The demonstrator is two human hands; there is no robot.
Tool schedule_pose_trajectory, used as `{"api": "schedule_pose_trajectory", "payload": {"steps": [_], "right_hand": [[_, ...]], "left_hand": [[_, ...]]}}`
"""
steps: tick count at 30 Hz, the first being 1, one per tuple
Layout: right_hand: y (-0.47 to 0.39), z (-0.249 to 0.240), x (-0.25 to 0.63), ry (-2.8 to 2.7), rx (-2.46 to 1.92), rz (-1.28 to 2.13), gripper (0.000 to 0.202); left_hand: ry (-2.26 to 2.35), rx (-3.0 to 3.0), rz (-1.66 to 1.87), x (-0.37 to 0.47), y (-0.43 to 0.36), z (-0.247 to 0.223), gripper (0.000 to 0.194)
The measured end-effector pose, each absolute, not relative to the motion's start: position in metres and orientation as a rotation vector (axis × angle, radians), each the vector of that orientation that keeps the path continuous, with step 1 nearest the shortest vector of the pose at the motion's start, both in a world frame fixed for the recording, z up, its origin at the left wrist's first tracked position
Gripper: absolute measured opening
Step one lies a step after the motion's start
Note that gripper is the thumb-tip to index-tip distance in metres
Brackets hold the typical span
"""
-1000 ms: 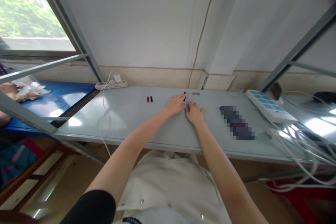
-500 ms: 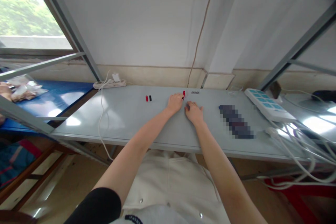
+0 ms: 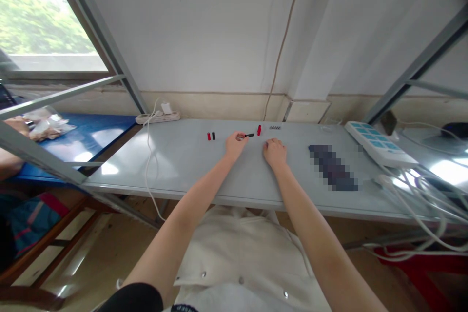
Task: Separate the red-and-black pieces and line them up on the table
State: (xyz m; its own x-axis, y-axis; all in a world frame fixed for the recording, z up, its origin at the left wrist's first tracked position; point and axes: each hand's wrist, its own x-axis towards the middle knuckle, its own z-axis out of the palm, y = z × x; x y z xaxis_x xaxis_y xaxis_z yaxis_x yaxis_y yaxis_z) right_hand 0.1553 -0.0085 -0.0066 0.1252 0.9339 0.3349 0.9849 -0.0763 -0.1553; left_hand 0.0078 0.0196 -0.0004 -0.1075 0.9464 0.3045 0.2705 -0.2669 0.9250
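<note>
At the desk (image 3: 190,168), the left hand (image 3: 236,143) has the black stick (image 3: 250,135) pinched by one end, fingertips drawn tight! Red tube (image 3: 259,130) sits just off its tip. And the right hand (image 3: 275,151) rests there, fingers bent; whether they hold anything, I can't tell.

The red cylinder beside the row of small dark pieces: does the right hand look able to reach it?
Probably yes: the right hand rests on the tabletop close to that red cylinder, and nothing visible lies between. The left hand holds a black rod left of it.
</note>
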Motion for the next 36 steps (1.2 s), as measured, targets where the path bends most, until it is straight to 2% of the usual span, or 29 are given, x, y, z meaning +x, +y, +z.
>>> {"api": "schedule_pose_trajectory", "payload": {"steps": [8,14,20,28,36], "right_hand": [[-0.007,-0.006,0.156,-1.876,-2.003,-0.336,0.024],[0.009,0.015,0.157,-1.676,-1.748,-0.294,0.019],[0.02,0.031,0.149,-1.317,-1.306,0.025,0.019],[0.011,0.007,0.138,-1.009,-1.093,0.793,0.024],[0.007,0.006,0.141,-0.88,-1.1,0.973,0.019]], "left_hand": [[1.161,1.206,1.471,-0.006,0.012,-0.002,0.014],[1.179,1.116,1.445,-0.006,0.006,0.007,0.014],[1.18,1.111,1.442,-0.005,0.006,0.004,0.015],[1.211,1.107,1.429,-0.007,0.007,0.005,0.015],[1.244,1.112,1.449,-0.007,0.008,0.004,0.016]]}}
